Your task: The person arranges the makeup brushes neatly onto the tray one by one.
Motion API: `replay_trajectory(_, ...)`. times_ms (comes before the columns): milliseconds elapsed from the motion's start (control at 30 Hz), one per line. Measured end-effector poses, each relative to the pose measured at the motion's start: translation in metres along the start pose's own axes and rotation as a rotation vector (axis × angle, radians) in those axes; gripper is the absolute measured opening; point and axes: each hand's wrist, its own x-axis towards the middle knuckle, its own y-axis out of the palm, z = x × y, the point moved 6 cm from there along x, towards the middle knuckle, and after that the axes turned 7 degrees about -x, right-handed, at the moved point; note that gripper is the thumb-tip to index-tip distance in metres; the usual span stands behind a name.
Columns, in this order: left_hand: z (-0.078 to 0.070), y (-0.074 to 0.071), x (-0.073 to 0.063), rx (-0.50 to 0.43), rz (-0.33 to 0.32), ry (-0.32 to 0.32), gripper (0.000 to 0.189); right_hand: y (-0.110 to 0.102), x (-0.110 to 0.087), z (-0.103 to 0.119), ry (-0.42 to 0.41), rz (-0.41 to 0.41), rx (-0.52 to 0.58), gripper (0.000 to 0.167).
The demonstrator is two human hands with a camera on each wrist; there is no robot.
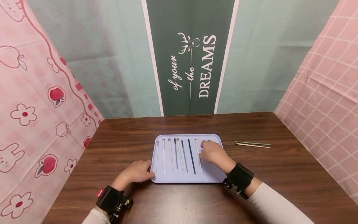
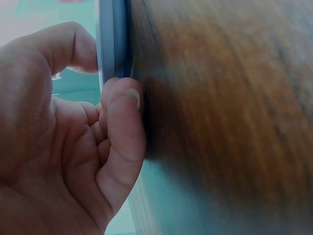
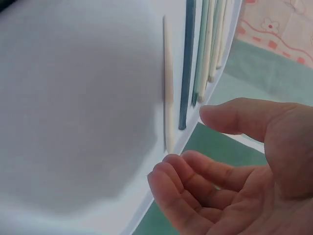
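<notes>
Several slim makeup brushes lie side by side, lengthwise, on a pale lavender tray [image 1: 212, 177]. My left hand [image 1: 137, 171] grips the tray's left edge near its front corner; the left wrist view shows the tray rim [image 2: 112, 44] between thumb and fingers. Over the tray's right part is my right hand [image 1: 213, 153], beside the rightmost cream brush [image 1: 196, 146]. In the right wrist view its thumb and loosely bent fingers stand apart with nothing between them, the fingertips close to one end of that cream brush [image 3: 168, 88]. A dark blue brush [image 1: 191, 155] lies just left of it.
On the brown wooden table [image 1: 179, 205], right of the tray, lie a green brush [image 1: 258, 143] and a cream brush [image 1: 255, 145], close together. A green curtain [image 1: 117, 62] hangs behind the table, with pink patterned cloth [image 1: 36, 133] at the left and pink checked cloth at the right.
</notes>
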Motion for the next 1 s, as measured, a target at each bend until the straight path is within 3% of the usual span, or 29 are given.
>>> replay_trajectory(367,0.000,-0.001,0.001,-0.003,0.008,-0.013,0.016,-0.008,-0.011,-0.018,-0.090,-0.009,-0.061,0.045)
replay_trajectory(1000,0.002,0.000,0.002,-0.004,0.008,-0.006,0.016,-0.020,-0.028,-0.066,-0.005,0.009,-0.063,0.050)
